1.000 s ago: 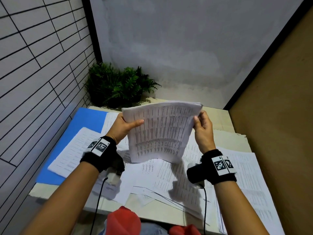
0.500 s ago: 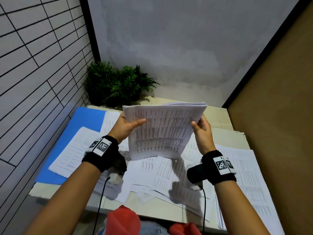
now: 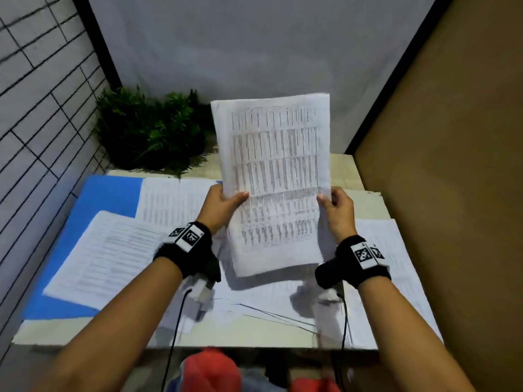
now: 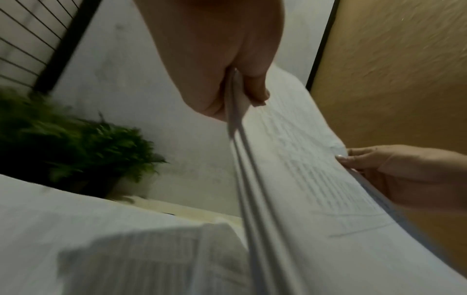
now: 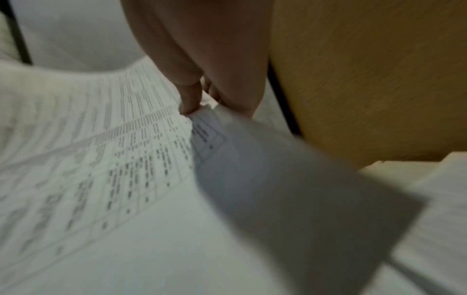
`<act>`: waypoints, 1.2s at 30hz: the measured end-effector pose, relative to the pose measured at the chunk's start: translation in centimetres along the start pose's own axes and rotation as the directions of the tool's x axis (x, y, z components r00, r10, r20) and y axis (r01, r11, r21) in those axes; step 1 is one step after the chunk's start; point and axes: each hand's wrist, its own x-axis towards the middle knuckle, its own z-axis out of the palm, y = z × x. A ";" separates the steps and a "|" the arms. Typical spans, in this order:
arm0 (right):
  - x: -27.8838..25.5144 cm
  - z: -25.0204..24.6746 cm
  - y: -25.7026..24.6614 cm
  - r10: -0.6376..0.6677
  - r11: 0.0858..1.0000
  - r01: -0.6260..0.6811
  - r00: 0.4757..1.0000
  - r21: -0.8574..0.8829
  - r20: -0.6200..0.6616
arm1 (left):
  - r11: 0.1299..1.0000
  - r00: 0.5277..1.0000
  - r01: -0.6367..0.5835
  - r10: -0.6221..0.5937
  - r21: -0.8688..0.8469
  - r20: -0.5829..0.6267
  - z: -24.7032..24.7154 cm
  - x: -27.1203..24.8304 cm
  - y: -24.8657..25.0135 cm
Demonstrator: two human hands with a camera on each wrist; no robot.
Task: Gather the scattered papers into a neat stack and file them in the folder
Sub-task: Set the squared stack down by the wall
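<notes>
I hold a sheaf of printed papers (image 3: 276, 171) upright over the desk, long side vertical. My left hand (image 3: 226, 203) pinches its left edge, thumb on the front. My right hand (image 3: 334, 205) pinches the right edge. In the left wrist view the left hand (image 4: 235, 95) grips the paper edges (image 4: 252, 179) between thumb and fingers. The right wrist view shows the right hand (image 5: 199, 101) pinching the printed sheets (image 5: 101, 159). More loose papers (image 3: 113, 256) lie scattered on the desk. The blue folder (image 3: 104, 199) lies open at the left under some sheets.
A green potted plant (image 3: 150, 131) stands at the desk's back left corner. A tiled wall runs along the left, a brown wall (image 3: 452, 165) along the right. Papers (image 3: 396, 278) overhang the right side. The desk's front edge (image 3: 198, 342) is near my knees.
The held sheaf has turned from landscape to portrait and now stands taller. Both hands have shifted down to its lower side edges. The head view tilted lower.
</notes>
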 end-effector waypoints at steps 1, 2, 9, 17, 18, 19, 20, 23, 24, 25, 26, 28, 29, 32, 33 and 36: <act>0.2 -1.6 0.0 0.025 0.999 -0.023 0.999 0.042 -0.032 | 1.000 1.000 -0.008 0.008 -0.030 0.015 1.5 0.1 0.1; 0.3 -3.5 0.5 0.055 0.997 -0.051 0.997 0.064 -0.063 | 0.999 0.999 0.005 -0.002 -0.054 0.044 3.4 0.0 -0.1; 1.8 -15.6 9.8 0.321 0.944 -0.330 0.930 -0.019 -0.178 | 0.981 0.954 0.192 -0.186 0.000 0.233 15.9 -0.2 -4.4; 3.0 -22.9 18.0 0.454 0.822 -0.512 0.854 -0.249 -0.256 | 0.914 0.877 0.323 -0.387 0.247 0.285 25.4 -0.5 -9.7; 3.1 -23.2 18.9 0.463 0.809 -0.525 0.846 -0.265 -0.265 | 0.899 0.869 0.336 -0.410 0.280 0.276 26.0 -0.3 -10.7; 2.9 -23.3 19.3 0.474 0.788 -0.543 0.835 -0.289 -0.278 | 0.887 0.864 0.349 -0.430 0.302 0.263 26.8 0.0 -12.1; 2.7 -23.4 19.4 0.479 0.769 -0.557 0.827 -0.314 -0.293 | 0.875 0.856 0.370 -0.452 0.311 0.253 27.4 0.1 -13.2; 2.3 -23.2 19.9 0.490 0.703 -0.592 0.804 -0.393 -0.336 | 0.853 0.839 0.428 -0.498 0.299 0.218 27.5 -0.4 -12.7; 2.3 -23.1 20.2 0.489 0.686 -0.594 0.804 -0.420 -0.338 | 0.848 0.836 0.442 -0.508 0.293 0.209 27.4 -0.6 -12.3; 2.2 -23.0 20.2 0.493 0.664 -0.601 0.799 -0.445 -0.345 | 0.844 0.833 0.450 -0.515 0.291 0.204 27.4 -0.7 -12.1; 2.3 -22.7 20.2 0.494 0.641 -0.606 0.796 -0.471 -0.351 | 0.837 0.830 0.451 -0.521 0.310 0.200 27.3 -0.7 -12.1; 2.2 -22.1 20.0 0.489 0.561 -0.609 0.790 -0.561 -0.370 | 0.829 0.833 0.444 -0.521 0.340 0.184 27.2 -0.6 -12.2; 2.2 -21.8 19.9 0.480 0.517 -0.609 0.788 -0.602 -0.385 | 0.830 0.840 0.419 -0.508 0.368 0.188 27.2 -0.7 -12.3; 1.8 -20.8 19.8 0.475 0.427 -0.604 0.783 -0.673 -0.402 | 0.820 0.863 0.307 -0.454 0.484 0.222 27.1 -1.0 -12.2; 1.8 -20.6 20.0 0.483 0.417 -0.586 0.790 -0.695 -0.378 | 0.811 0.865 0.278 -0.444 0.514 0.234 27.2 -1.1 -12.2; 1.6 -20.2 20.0 0.507 0.398 -0.556 0.796 -0.729 -0.331 | 0.783 0.854 0.224 -0.445 0.580 0.271 27.4 -1.1 -12.3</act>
